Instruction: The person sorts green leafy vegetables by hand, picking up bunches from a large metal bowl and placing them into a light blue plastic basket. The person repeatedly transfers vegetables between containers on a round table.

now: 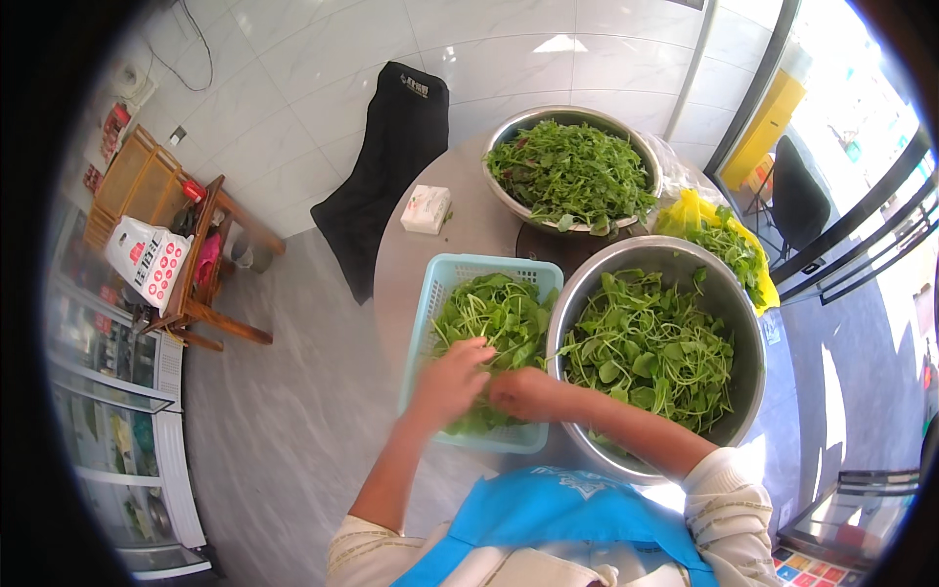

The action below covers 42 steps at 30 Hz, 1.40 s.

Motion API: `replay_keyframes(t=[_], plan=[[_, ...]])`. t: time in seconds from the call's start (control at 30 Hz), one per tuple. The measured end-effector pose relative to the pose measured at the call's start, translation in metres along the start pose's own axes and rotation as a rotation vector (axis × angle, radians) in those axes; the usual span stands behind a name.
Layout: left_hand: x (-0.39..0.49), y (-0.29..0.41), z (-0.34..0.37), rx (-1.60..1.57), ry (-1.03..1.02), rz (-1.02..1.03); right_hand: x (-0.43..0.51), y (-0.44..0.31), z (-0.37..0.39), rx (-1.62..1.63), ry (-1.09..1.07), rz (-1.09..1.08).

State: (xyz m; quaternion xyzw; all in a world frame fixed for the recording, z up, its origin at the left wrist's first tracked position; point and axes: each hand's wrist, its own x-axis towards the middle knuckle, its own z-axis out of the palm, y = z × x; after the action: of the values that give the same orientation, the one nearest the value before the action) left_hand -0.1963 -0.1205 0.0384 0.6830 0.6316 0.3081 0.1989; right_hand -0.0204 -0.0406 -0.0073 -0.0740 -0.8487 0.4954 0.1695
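A light-blue plastic basket (419, 308) with leafy green stems (499, 312) in it stands before me on a round table. Over its lower left part is my left hand (453, 374), blurred, its fingers bent above the leaves. My right hand (517, 394) is curled just beside it, over the same leaves, and whether either hand holds a stem cannot be made out. To the right of the basket is a large steel bowl (750, 381), partly filled with leafy greens (653, 345). My right forearm crosses this bowl's near edge.
A second steel bowl (506, 198) heaped with finer greens stands at the back of the round table (400, 271). Beside it lies a yellow plastic bag (686, 213) holding greens. A tissue pack (425, 210) sits at the back left. A black cloth-covered object (403, 147) stands behind the table.
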Motion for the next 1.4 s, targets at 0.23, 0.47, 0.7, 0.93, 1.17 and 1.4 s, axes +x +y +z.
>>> replay_keyframes(t=[0.23, 0.47, 0.7, 0.93, 1.17, 1.4], plan=[[-0.010, -0.036, 0.009, 0.056, -0.179, -0.159, 0.004, -0.016, -0.038, 0.364, -0.184, 0.438], [-0.021, -0.038, 0.012, 0.022, 0.018, 0.054, 0.025, 0.046, -0.074, -0.154, 0.348, 0.628], [-0.029, -0.033, 0.010, -0.085, 0.017, 0.057, 0.054, 0.047, -0.043, -0.449, -0.010, 0.681], [-0.029, -0.043, -0.001, -0.208, 0.250, -0.104, 0.062, 0.029, -0.055, -0.358, 0.081, 0.488], [-0.012, -0.052, -0.006, -0.163, 0.337, -0.073, 0.046, 0.055, -0.079, -0.077, 0.386, 0.323], [0.026, -0.033, -0.001, -0.365, 0.260, -0.150, 0.041, 0.047, -0.091, 0.067, 0.421, 0.246]])
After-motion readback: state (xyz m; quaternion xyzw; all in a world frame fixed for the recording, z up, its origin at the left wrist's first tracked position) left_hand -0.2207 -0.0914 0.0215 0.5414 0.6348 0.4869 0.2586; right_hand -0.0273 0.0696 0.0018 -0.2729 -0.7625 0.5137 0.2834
